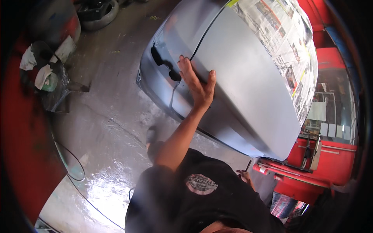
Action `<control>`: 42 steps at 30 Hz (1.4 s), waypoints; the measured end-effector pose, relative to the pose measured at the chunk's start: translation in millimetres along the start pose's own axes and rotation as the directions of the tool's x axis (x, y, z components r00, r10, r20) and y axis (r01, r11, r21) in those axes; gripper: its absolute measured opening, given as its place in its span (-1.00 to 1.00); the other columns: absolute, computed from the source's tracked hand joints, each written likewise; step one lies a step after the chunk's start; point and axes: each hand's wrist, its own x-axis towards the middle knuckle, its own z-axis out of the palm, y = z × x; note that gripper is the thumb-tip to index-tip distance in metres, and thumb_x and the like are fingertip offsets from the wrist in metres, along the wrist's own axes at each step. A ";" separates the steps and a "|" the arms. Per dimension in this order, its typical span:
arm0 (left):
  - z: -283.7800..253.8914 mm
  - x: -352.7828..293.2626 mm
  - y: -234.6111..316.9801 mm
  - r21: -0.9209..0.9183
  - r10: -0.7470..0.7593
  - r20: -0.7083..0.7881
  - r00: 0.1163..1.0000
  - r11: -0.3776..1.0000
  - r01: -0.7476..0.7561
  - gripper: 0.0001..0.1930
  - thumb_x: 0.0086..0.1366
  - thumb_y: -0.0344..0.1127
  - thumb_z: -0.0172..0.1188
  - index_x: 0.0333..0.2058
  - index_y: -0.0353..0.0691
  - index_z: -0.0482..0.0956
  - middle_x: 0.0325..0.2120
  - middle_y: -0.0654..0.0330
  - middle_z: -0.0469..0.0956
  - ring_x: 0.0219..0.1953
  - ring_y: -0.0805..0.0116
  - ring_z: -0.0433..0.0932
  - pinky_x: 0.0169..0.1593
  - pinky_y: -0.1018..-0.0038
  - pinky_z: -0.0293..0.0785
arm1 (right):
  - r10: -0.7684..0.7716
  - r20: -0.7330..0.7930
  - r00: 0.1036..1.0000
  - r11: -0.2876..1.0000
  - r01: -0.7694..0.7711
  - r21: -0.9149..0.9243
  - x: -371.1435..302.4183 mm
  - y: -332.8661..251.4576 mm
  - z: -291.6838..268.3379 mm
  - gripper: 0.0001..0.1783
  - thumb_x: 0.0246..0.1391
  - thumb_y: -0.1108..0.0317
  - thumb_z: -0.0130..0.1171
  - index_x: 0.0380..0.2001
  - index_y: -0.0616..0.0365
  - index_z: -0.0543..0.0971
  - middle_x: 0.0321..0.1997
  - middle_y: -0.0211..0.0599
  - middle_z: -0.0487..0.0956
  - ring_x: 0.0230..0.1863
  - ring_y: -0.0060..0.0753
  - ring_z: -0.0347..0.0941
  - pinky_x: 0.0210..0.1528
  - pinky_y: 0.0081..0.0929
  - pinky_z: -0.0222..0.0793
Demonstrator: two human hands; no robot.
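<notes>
My left hand (pixel 198 85) lies flat on the grey, primer-coloured car body (pixel 252 77), fingers spread, across the seam beside a dark, ragged lamp opening (pixel 165 64). It holds nothing. My right hand (pixel 245 177) is low, on the right of my body near the car's lower edge. Its fingers are closed around a thin dark stick-like tool (pixel 248 165), too small to make out further. Part of that hand is hidden by my dark shirt. Newspaper masking (pixel 287 50), edged with yellow-green tape, covers the car's glass area.
Red panels and a red vehicle part (pixel 307 171) stand at the right, near a window (pixel 326 112). On the left are a black chair-like stand (pixel 54 85) with rags and a tub, a tyre (pixel 99 17), and a thin hose (pixel 83 194) on the concrete floor.
</notes>
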 end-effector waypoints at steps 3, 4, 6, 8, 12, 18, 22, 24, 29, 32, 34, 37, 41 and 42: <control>-1.0 2.4 -1.3 0.011 0.006 -0.006 1.000 1.000 -0.006 -0.07 0.32 -0.03 0.21 0.42 -0.34 -0.14 0.46 -0.18 -0.20 0.51 -0.15 -0.32 0.43 -0.16 -0.43 | -0.003 -0.002 1.000 1.000 0.003 -0.022 -2.9 -7.4 1.0 -0.58 0.41 0.19 -0.13 0.07 0.32 0.47 -0.43 0.02 0.64 -0.70 -0.51 0.31 -0.64 -0.44 0.38; -0.6 1.9 -1.9 0.011 0.015 -0.004 1.000 1.000 -0.015 -0.07 0.32 -0.02 0.20 0.42 -0.35 -0.15 0.46 -0.18 -0.20 0.51 -0.15 -0.33 0.43 -0.16 -0.44 | -0.042 -0.029 0.999 0.989 0.038 -0.141 -11.0 -15.6 6.3 -0.51 0.40 0.06 -0.14 0.01 0.24 0.56 -0.39 -0.06 0.65 -0.49 -0.42 0.46 -0.41 -0.39 0.43; 0.2 0.2 -9.1 0.010 0.046 -0.007 0.999 0.999 -0.046 -0.04 0.32 0.01 0.20 0.42 -0.35 -0.18 0.45 -0.22 -0.22 0.50 -0.20 -0.35 0.42 -0.18 -0.45 | -0.131 -0.009 0.991 0.950 0.123 -0.287 -22.1 -19.5 5.9 -0.41 0.36 -0.11 -0.13 -0.03 0.19 0.64 -0.25 -0.09 0.66 -0.17 -0.20 0.63 -0.09 -0.30 0.49; -0.3 1.2 -9.6 0.008 0.041 -0.009 0.999 0.999 -0.041 -0.04 0.32 0.02 0.20 0.42 -0.34 -0.19 0.45 -0.24 -0.23 0.50 -0.21 -0.35 0.42 -0.20 -0.45 | -0.189 0.045 0.981 0.930 0.194 -0.313 -18.2 -14.1 -1.3 -0.43 0.33 -0.09 -0.09 -0.02 0.19 0.62 -0.19 -0.06 0.66 -0.16 -0.15 0.64 -0.07 -0.28 0.49; 2.4 0.6 -9.8 0.009 0.068 -0.014 0.998 0.998 -0.068 -0.04 0.33 0.03 0.20 0.42 -0.34 -0.19 0.44 -0.25 -0.22 0.49 -0.24 -0.30 0.40 -0.24 -0.42 | -0.384 0.166 0.908 0.807 0.418 -0.416 7.8 18.3 -11.5 -0.53 0.34 0.06 -0.08 0.03 0.22 0.53 -0.28 -0.05 0.62 -0.40 -0.30 0.45 -0.33 -0.36 0.41; 4.5 -0.4 -15.8 0.009 0.112 -0.055 0.992 0.994 -0.111 -0.03 0.31 0.01 0.23 0.42 -0.36 -0.17 0.43 -0.27 -0.20 0.49 -0.24 -0.28 0.40 -0.23 -0.39 | -0.538 0.273 0.798 0.730 0.602 -0.323 19.9 36.2 -16.1 -0.56 0.43 0.13 -0.17 0.07 0.25 0.48 -0.47 -0.10 0.61 -0.71 -0.56 0.28 -0.63 -0.44 0.34; 5.2 0.4 -13.5 0.011 0.108 -0.044 0.993 0.994 -0.108 -0.03 0.31 0.03 0.21 0.42 -0.36 -0.18 0.44 -0.27 -0.22 0.50 -0.24 -0.31 0.40 -0.23 -0.41 | -0.456 0.187 0.870 0.831 0.491 -0.261 20.3 32.2 -7.2 -0.58 0.42 0.14 -0.15 0.06 0.24 0.50 -0.46 -0.11 0.62 -0.71 -0.57 0.28 -0.63 -0.44 0.34; -0.9 2.0 -10.9 0.008 0.028 -0.008 1.000 1.000 -0.028 -0.02 0.32 0.06 0.20 0.41 -0.37 -0.18 0.44 -0.27 -0.24 0.50 -0.24 -0.36 0.41 -0.23 -0.44 | -0.391 0.150 0.908 0.884 0.415 -0.215 18.3 22.3 -0.6 -0.58 0.42 0.13 -0.13 0.03 0.24 0.52 -0.46 -0.10 0.64 -0.71 -0.58 0.29 -0.64 -0.46 0.35; 3.5 0.0 -6.3 0.003 0.045 0.016 0.999 0.999 -0.045 -0.02 0.32 0.05 0.20 0.41 -0.40 -0.20 0.45 -0.25 -0.27 0.50 -0.23 -0.40 0.42 -0.20 -0.45 | -0.186 0.017 0.982 0.975 0.187 -0.118 0.6 4.4 19.0 -0.60 0.39 0.15 -0.08 0.01 0.25 0.53 -0.48 -0.09 0.64 -0.72 -0.58 0.31 -0.64 -0.49 0.35; 1.2 -0.3 -1.9 0.025 0.014 0.021 1.000 1.000 -0.015 -0.01 0.32 0.03 0.20 0.42 -0.40 -0.21 0.46 -0.23 -0.27 0.49 -0.22 -0.38 0.46 -0.08 -0.39 | -0.111 0.012 0.994 0.994 0.111 0.014 -0.9 -0.9 25.1 -0.60 0.38 0.17 -0.07 0.01 0.27 0.53 -0.47 -0.08 0.64 -0.71 -0.58 0.31 -0.64 -0.49 0.36; 0.7 0.5 2.3 0.010 0.005 0.020 1.000 1.000 -0.005 -0.02 0.31 -0.02 0.22 0.42 -0.40 -0.21 0.45 -0.26 -0.29 0.49 -0.20 -0.35 0.47 -0.02 -0.24 | -0.048 0.005 0.999 0.986 0.047 0.158 10.9 12.3 23.7 -0.61 0.37 0.20 -0.08 0.01 0.29 0.52 -0.46 -0.04 0.65 -0.71 -0.56 0.31 -0.64 -0.49 0.34; 0.6 1.9 2.1 -0.071 0.046 0.007 0.999 0.996 -0.045 -0.04 0.32 -0.07 0.23 0.41 -0.42 -0.20 0.44 -0.29 -0.31 0.50 -0.18 -0.33 0.47 0.07 -0.14 | -0.052 0.018 0.999 0.974 0.046 0.221 22.7 25.4 25.8 -0.62 0.37 0.21 -0.08 0.00 0.30 0.52 -0.46 -0.03 0.65 -0.71 -0.54 0.31 -0.64 -0.48 0.34; 3.8 2.1 0.7 -0.026 0.073 -0.028 0.997 0.997 -0.073 -0.07 0.35 0.02 0.16 0.43 -0.35 -0.18 0.46 -0.23 -0.22 0.49 -0.25 -0.29 0.41 -0.22 -0.31 | -0.043 0.019 0.999 0.981 0.039 0.191 23.5 28.2 33.7 -0.62 0.36 0.22 -0.09 0.00 0.30 0.53 -0.46 -0.03 0.65 -0.69 -0.53 0.32 -0.63 -0.46 0.34; 2.8 1.8 1.0 -0.002 0.062 -0.002 0.998 0.998 -0.062 -0.08 0.35 -0.03 0.16 0.42 -0.40 -0.18 0.45 -0.26 -0.26 0.49 -0.23 -0.30 0.44 -0.11 -0.29 | -0.056 0.034 0.998 0.977 0.047 0.209 24.1 29.2 35.5 -0.62 0.36 0.22 -0.09 -0.01 0.30 0.53 -0.47 -0.03 0.65 -0.68 -0.53 0.33 -0.61 -0.46 0.35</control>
